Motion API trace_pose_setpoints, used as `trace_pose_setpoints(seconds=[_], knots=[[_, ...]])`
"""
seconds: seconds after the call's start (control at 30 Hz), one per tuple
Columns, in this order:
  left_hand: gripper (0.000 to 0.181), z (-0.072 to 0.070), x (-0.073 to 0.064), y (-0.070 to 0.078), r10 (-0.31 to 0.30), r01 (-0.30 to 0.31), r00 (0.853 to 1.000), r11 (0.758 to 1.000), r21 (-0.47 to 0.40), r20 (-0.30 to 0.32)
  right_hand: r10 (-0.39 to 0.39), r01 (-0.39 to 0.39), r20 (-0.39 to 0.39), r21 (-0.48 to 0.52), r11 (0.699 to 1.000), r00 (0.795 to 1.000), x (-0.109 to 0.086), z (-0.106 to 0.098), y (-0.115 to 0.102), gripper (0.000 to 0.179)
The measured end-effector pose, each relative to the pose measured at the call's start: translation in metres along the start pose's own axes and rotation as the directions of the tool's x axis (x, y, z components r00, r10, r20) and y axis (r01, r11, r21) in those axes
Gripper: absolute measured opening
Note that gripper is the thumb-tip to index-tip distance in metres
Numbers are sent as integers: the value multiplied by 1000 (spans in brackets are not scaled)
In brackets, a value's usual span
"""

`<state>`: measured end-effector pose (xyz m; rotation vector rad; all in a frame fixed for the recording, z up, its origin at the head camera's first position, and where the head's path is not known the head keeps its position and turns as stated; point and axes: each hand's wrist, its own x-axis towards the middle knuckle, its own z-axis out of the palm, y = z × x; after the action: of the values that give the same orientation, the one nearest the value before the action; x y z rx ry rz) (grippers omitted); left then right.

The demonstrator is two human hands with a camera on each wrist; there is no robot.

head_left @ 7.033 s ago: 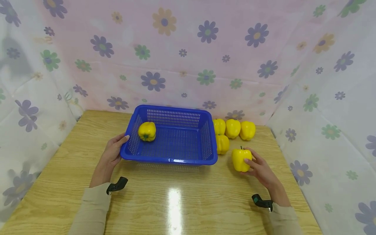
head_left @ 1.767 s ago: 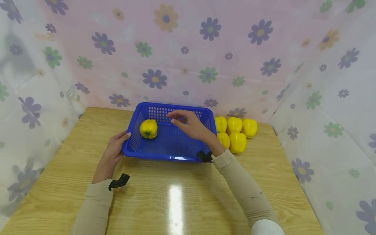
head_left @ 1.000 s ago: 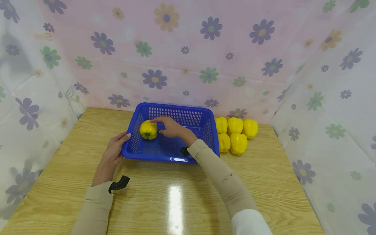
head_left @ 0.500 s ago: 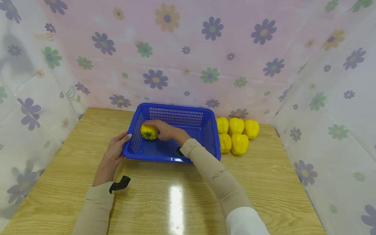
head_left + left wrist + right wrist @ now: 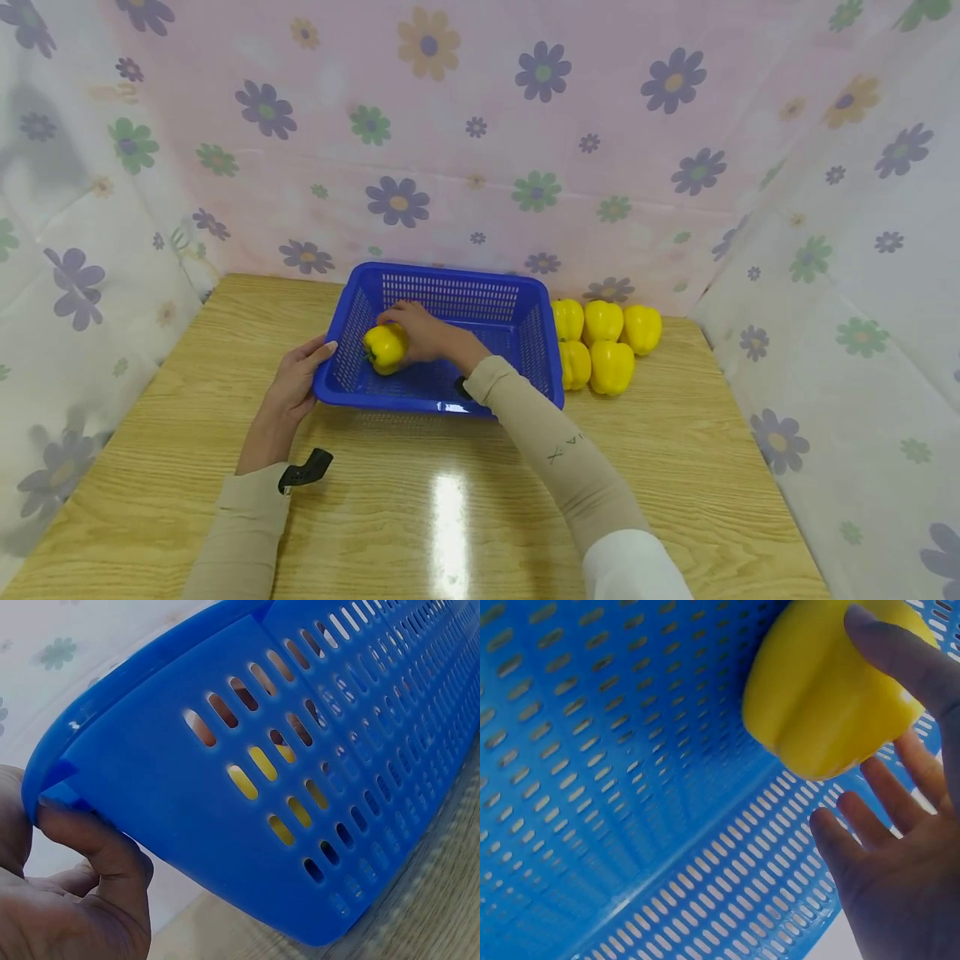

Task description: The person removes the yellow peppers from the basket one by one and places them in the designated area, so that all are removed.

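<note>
My left hand (image 5: 292, 379) grips the left rim of a blue perforated plastic basket (image 5: 442, 407), thumb on top and fingers beneath, as the left wrist view also shows. Inside the basket, near its left wall, my right hand (image 5: 429, 335) holds a yellow bell pepper (image 5: 383, 350) whose stem points left. In the right wrist view the thumb lies across this bell pepper (image 5: 817, 690) and the fingers (image 5: 889, 791) are at its other side. Part of the pepper is hidden behind the right hand in the head view.
Several yellow bell peppers (image 5: 612, 367) stand close together on the wooden table (image 5: 360, 517), right of the basket; the leftmost are partly hidden by its wall. Flower-patterned cloth (image 5: 480, 150) hangs behind the table and along both sides.
Seven seconds ago my right hand held a pepper right of the basket; that one stands with the others now. The hand reached into the basket, took the pepper there and turned it slightly.
</note>
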<state>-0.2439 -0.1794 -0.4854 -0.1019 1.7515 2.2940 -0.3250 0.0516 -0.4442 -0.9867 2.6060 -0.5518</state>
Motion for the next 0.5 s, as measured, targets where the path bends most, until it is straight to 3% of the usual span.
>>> trace_pose_setpoints(seconds=[0.3,0.5], knots=[[71,-1,1,0,8,-8,1000,1000,-8,9,1,-5,28,163,987,1000,-9,-1,7,74],[70,0,1,1,11,-11,1000,999,-36,12,-8,-4,75,157,988,997,-19,-6,12,72]])
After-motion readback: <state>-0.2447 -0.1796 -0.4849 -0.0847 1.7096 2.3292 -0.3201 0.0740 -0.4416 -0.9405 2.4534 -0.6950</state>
